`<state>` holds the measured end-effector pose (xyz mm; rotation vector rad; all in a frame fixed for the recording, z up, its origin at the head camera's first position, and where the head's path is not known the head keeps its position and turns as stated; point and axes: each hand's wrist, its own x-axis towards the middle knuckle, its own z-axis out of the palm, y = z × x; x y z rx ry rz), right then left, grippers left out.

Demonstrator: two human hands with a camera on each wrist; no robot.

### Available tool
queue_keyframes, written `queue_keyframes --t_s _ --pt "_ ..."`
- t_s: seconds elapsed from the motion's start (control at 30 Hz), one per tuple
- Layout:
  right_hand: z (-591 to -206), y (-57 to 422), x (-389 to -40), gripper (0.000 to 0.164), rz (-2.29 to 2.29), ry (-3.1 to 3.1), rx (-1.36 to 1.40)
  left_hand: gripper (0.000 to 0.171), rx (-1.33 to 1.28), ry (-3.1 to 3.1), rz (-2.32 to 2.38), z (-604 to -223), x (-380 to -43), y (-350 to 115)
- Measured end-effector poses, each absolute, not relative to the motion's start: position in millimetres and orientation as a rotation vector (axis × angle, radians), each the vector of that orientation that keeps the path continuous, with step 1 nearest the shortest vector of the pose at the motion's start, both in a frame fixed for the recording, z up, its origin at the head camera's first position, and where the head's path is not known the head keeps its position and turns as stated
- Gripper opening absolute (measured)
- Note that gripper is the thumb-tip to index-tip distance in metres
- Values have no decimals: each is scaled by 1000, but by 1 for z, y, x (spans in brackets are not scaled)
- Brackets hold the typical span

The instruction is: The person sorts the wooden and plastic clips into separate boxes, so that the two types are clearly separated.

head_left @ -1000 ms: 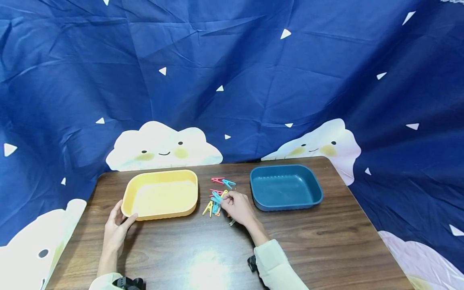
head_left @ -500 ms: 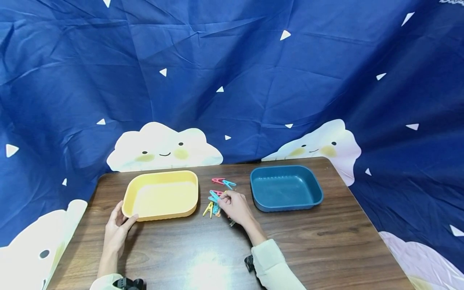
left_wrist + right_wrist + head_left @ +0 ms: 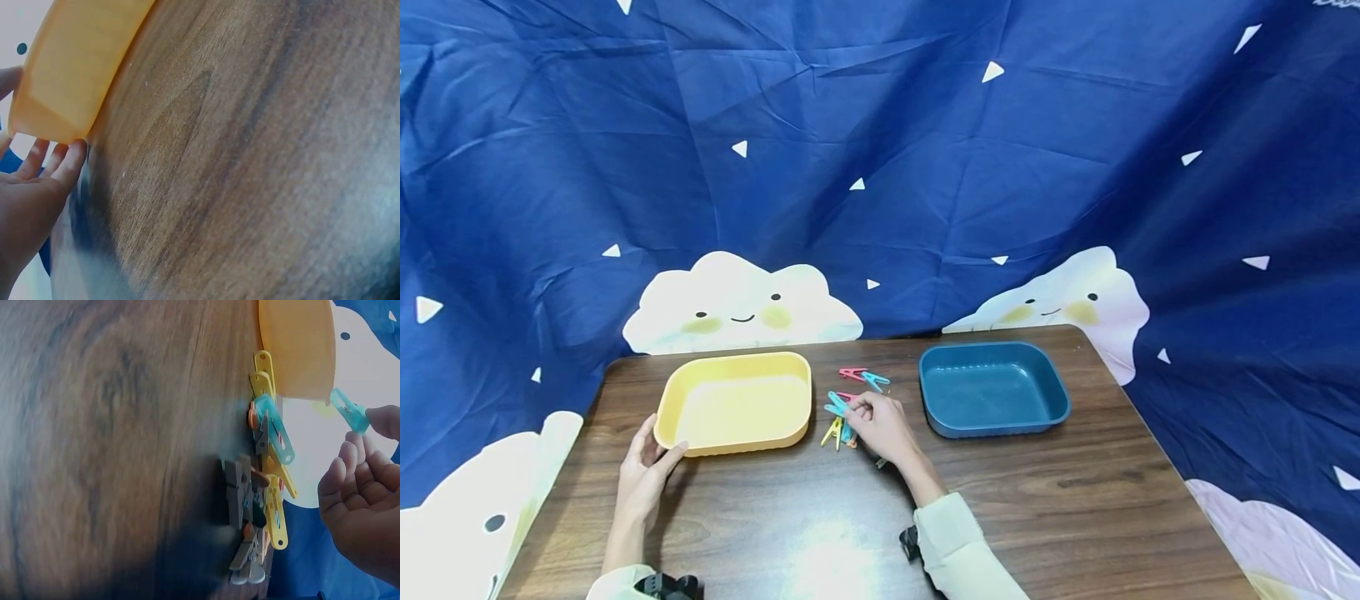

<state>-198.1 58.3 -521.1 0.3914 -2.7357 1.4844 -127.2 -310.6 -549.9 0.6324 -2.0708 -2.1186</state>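
Note:
My left hand (image 3: 638,487) holds the near-left corner of a yellow plastic tray (image 3: 737,408), with the thumb at the rim and the fingers along the outer wall. In the left wrist view the fingertips touch the tray's end (image 3: 69,81). A light blue clothespin (image 3: 350,412) is pinched between the thumb and fingers of my right hand (image 3: 886,427), raised above the tabletop. Beneath that hand lies a pile of clothespins, with a yellow one (image 3: 277,515), another light blue one (image 3: 275,428) and a wooden one (image 3: 237,494). In the head view the hand hides part of the pile.
A dark blue tray (image 3: 992,396) stands to the right of the pile. Behind the pile lie a red clothespin (image 3: 852,374) and a light blue clothespin (image 3: 876,381). The wooden table (image 3: 1060,500) ends at a blue cloth backdrop (image 3: 910,125).
My right hand has drawn slightly left, towards the yellow tray, carrying the light blue clothespin away from the pile. The left hand and both trays have stayed put.

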Motion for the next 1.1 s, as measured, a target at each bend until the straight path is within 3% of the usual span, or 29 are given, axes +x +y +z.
queue_keyframes --t_s 1.1 --pt "-514 42 -195 10 1542 -2748 458 88 639 -2014 -2128 -553 -128 -309"
